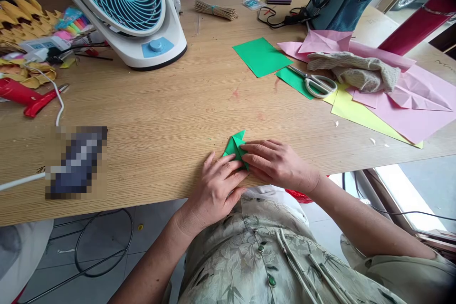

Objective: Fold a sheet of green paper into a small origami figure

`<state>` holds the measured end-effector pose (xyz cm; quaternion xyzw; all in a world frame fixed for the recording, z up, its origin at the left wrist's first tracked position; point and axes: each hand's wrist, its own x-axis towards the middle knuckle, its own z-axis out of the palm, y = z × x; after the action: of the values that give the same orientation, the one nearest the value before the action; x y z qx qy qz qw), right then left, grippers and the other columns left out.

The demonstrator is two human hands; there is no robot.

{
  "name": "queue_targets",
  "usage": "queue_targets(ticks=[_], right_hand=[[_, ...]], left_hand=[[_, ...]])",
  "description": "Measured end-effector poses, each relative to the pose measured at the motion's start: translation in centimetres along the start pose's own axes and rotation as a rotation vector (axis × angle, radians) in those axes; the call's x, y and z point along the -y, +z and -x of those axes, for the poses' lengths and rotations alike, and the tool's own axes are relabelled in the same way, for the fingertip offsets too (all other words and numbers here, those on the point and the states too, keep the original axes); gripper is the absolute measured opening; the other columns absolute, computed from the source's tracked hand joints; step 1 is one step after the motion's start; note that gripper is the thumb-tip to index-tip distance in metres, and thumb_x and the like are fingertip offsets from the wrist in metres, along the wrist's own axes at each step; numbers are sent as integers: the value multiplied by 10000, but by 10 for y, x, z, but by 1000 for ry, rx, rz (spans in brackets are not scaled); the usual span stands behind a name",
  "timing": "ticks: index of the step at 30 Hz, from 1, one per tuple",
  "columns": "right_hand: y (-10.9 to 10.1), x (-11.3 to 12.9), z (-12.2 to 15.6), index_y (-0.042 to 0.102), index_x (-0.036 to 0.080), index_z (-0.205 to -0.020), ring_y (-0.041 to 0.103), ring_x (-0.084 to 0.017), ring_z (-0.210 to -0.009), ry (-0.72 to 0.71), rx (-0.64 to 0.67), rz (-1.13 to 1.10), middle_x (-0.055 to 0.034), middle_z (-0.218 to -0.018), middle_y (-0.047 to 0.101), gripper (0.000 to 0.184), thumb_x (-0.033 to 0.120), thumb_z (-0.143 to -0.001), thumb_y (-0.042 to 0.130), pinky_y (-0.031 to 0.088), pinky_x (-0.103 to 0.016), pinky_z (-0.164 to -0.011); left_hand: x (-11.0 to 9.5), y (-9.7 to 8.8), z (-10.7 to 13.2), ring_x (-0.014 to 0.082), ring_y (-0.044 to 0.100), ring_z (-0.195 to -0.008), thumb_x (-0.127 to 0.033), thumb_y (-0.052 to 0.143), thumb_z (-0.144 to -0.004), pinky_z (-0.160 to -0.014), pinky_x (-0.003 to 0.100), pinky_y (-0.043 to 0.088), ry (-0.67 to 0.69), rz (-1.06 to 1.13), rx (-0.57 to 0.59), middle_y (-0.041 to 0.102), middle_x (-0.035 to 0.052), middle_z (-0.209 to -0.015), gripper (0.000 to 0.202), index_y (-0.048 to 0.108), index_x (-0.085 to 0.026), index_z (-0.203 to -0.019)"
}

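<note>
A small folded green paper piece (235, 145) lies near the front edge of the wooden table (160, 118). My left hand (217, 185) rests flat beside it with fingers stretched out, the fingertips pressing on its near left part. My right hand (276, 161) lies flat on its right side, fingers together and extended over the fold. Only the upper pointed part of the paper shows; the rest is under my fingers.
A white and blue fan (124, 4) stands at the back left. Green sheets (261, 56), scissors (315, 83), a grey cloth (356, 71), pink paper (416, 99) and yellow paper (356, 111) lie at the right. A blurred object (76, 161) with a white cable sits front left.
</note>
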<state>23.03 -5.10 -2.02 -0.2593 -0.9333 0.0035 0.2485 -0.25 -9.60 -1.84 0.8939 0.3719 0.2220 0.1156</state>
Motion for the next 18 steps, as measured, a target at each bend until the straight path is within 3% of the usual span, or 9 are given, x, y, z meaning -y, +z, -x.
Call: queue_targets(ticks=[11, 15, 18], right_hand=[[-4, 1, -1, 665, 135, -1056, 715, -232, -973, -51, 1, 31, -141, -1089, 740, 145, 214, -1019, 549, 549, -352, -774], [-5, 0, 0, 665, 146, -1051, 703, -230, -992, -53, 14, -4, -147, -1109, 735, 140, 204, -1019, 542, 532, -362, -820], [-5, 0, 0, 668, 150, -1004, 683, -217, -897, -47, 16, 15, -135, -1065, 732, 129, 189, -1009, 545, 510, -359, -776]], left_hand=[[2, 2, 2, 285, 589, -1315, -279, 576, -984, -1207, 583, 325, -12, 12, -2, 716, 100, -1247, 255, 668, -198, -1207], [0, 1, 1, 278, 608, -1256, -289, 595, -963, -1200, 564, 347, -46, -8, -10, 661, 127, -1302, 232, 657, -202, -1169], [-2, 1, -1, 304, 562, -1280, -314, 615, -944, -1180, 544, 373, -58, -44, -21, 588, 167, -1398, 243, 636, -175, -1142]])
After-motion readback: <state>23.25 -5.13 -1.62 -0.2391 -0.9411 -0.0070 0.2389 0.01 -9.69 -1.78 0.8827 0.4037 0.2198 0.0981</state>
